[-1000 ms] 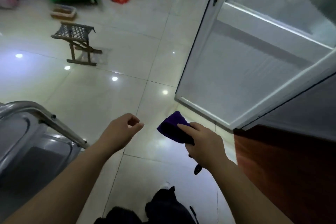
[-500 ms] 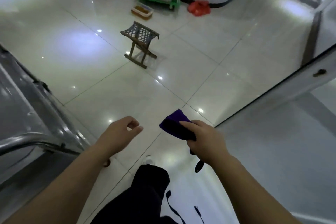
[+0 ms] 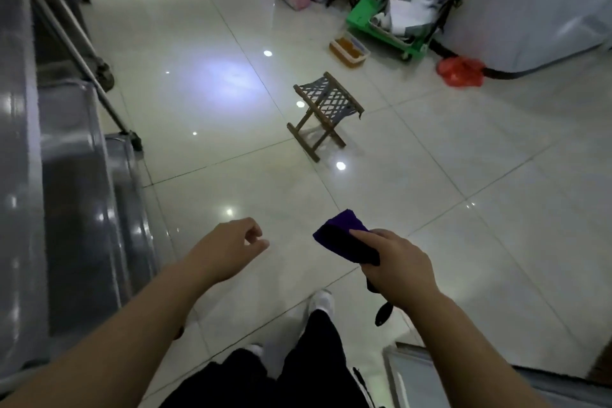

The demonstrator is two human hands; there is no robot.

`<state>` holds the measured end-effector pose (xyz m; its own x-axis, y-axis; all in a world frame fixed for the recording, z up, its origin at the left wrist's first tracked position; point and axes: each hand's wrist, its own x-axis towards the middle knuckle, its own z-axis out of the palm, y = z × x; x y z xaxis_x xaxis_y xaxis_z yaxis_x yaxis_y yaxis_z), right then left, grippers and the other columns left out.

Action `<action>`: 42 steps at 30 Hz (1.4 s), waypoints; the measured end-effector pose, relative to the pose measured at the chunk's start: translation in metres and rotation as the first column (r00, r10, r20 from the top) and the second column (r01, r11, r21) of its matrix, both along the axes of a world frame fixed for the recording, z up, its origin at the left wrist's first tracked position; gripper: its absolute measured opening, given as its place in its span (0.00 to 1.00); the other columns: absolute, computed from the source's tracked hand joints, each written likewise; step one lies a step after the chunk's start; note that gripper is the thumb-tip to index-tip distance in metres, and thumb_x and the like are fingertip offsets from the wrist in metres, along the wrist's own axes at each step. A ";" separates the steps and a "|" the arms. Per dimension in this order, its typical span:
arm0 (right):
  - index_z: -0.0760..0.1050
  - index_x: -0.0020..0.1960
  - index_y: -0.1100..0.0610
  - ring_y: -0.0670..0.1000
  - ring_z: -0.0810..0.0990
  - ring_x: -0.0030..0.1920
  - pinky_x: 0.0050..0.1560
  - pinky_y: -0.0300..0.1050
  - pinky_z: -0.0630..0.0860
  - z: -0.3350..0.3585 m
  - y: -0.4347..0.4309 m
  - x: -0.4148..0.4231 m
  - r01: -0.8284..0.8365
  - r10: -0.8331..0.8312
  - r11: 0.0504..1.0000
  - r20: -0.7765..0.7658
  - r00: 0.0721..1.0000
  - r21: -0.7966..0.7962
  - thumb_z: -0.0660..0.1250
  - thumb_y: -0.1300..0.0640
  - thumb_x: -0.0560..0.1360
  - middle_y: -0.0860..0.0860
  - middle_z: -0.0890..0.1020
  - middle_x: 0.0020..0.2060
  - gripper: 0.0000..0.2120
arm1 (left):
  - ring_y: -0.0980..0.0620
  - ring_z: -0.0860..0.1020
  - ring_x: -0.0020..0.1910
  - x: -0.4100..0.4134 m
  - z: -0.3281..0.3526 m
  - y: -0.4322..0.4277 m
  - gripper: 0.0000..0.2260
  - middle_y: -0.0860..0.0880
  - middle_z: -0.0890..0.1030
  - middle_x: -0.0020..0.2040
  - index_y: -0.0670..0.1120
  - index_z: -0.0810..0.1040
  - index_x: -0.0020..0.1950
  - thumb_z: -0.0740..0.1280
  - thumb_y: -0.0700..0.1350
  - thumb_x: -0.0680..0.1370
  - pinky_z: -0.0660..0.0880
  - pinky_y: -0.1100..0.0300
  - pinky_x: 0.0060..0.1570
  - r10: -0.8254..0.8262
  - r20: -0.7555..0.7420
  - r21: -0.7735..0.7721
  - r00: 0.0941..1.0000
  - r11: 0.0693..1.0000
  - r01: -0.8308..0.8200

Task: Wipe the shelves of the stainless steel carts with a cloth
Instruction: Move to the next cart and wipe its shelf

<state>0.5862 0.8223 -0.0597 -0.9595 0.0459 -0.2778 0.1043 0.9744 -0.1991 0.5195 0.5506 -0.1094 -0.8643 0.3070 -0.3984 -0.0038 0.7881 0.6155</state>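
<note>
Now, cloth (image 3: 341, 235) in right grip (image 3: 400, 272) (purple)

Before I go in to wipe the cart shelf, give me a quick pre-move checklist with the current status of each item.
1. Cloth in hand: ok, the right hand grips it.
2. Left hand free: ok, fingers loosely curled, holding nothing.
3. Cloth on the cart: not ok, both hands are over the floor, apart from the cart on the left.
4. Way to the cart: ok, the folding stool stands farther ahead, not between the hands and the cart.
5. Shelf condition: cannot tell, the steel is blurred.
</note>
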 end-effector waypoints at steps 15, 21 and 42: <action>0.64 0.70 0.39 0.48 0.76 0.55 0.46 0.41 0.75 -0.017 -0.014 -0.322 -0.797 0.789 0.602 0.123 0.602 0.045 0.63 0.55 0.75 0.42 0.74 0.63 0.26 | 0.55 0.76 0.47 -0.106 -0.020 0.018 0.13 0.52 0.79 0.51 0.49 0.76 0.56 0.65 0.54 0.76 0.70 0.61 0.46 0.684 0.122 -0.021 0.719 0.726 -0.687; 0.62 0.71 0.38 0.50 0.75 0.57 0.50 0.43 0.74 -0.053 -0.099 -0.381 -0.953 0.932 0.300 0.201 0.303 0.044 0.60 0.54 0.77 0.44 0.73 0.65 0.25 | 0.52 0.77 0.48 -0.097 -0.038 -0.014 0.12 0.50 0.80 0.51 0.47 0.77 0.55 0.67 0.52 0.76 0.71 0.61 0.47 0.863 0.178 -0.097 0.472 0.493 -0.865; 0.66 0.70 0.40 0.52 0.76 0.56 0.49 0.45 0.73 -0.176 -0.367 -0.408 -0.842 0.803 -0.520 0.254 -0.539 -0.142 0.62 0.55 0.75 0.46 0.75 0.62 0.25 | 0.55 0.74 0.45 -0.090 -0.145 -0.054 0.10 0.53 0.78 0.50 0.50 0.76 0.53 0.65 0.53 0.77 0.67 0.62 0.41 0.912 0.256 -0.166 -0.322 -0.286 -0.944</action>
<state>0.1778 0.4553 -0.2354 0.4737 -0.7134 -0.5165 -0.8803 -0.3655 -0.3025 0.4298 0.4970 -0.2540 0.0194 -0.7581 -0.6518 -0.7906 -0.4108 0.4542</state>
